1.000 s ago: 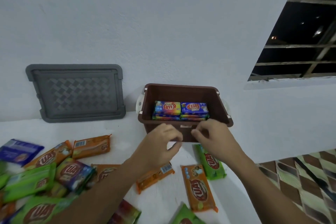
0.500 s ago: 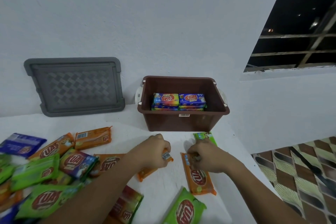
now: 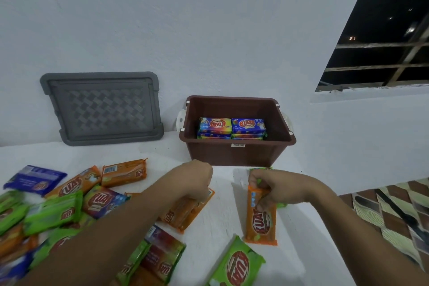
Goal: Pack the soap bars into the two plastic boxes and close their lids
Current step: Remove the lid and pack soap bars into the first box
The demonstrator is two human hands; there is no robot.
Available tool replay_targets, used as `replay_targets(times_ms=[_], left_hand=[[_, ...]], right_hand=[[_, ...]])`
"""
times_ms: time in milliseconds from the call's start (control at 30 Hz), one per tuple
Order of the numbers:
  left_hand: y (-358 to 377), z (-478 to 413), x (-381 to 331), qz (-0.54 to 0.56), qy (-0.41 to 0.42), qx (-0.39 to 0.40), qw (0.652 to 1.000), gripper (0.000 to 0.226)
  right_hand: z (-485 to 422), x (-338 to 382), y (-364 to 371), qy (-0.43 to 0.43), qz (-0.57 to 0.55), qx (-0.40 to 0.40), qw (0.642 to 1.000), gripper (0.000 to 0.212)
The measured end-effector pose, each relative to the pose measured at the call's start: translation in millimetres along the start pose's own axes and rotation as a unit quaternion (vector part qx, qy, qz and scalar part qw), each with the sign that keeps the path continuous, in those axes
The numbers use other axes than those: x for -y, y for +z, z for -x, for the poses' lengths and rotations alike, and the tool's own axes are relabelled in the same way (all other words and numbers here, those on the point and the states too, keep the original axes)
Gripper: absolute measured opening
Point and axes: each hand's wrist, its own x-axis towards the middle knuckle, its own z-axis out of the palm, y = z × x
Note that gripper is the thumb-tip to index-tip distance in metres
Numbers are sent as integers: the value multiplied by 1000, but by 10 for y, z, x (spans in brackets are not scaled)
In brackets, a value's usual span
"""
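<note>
A brown plastic box (image 3: 236, 155) stands open against the wall with blue soap bars (image 3: 232, 126) stacked inside. My left hand (image 3: 196, 180) is closed on an orange soap bar (image 3: 183, 215) lying on the white table. My right hand (image 3: 276, 187) grips the top end of another orange soap bar (image 3: 261, 220), with a green soap bar (image 3: 260, 170) partly hidden beneath the hand. A grey lid (image 3: 104, 108) leans on the wall at the left. Only one box is in view.
Several green, orange and blue soap bars (image 3: 58, 204) are heaped at the left of the table. A green soap bar (image 3: 236, 264) lies near the front. The table's right edge (image 3: 325, 227) drops to a patterned floor (image 3: 390, 211). A barred window (image 3: 383, 37) is at the upper right.
Both hands came back from the box's front wall down to the table. Each one closed on an orange soap bar.
</note>
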Motion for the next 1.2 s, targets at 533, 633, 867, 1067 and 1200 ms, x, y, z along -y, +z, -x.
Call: replay_targets(times_ms=[533,633,867,1067,1200], left_hand=[[-947,120,271,369,65,-136,917,8],[-1098,-74,242,437,68,-228,867,6],[-1115,-796,153,451,5,-341,825,16],[-991,-1214,117,427,-56,-345,834,9],[-887,-1337,135,432,-75,-323,839,10]], right_hand=[[98,23,-963,-94,-310,-220,920,15],[-133,16,-1141,-80,-383,-265,881,5],[-782,-18,-1309,5,-397,-359,845,23],[-1224,-105,-1277,66,-400,-392,826,24],[-1345,-155,-1212,90,-389,-395,827,25]])
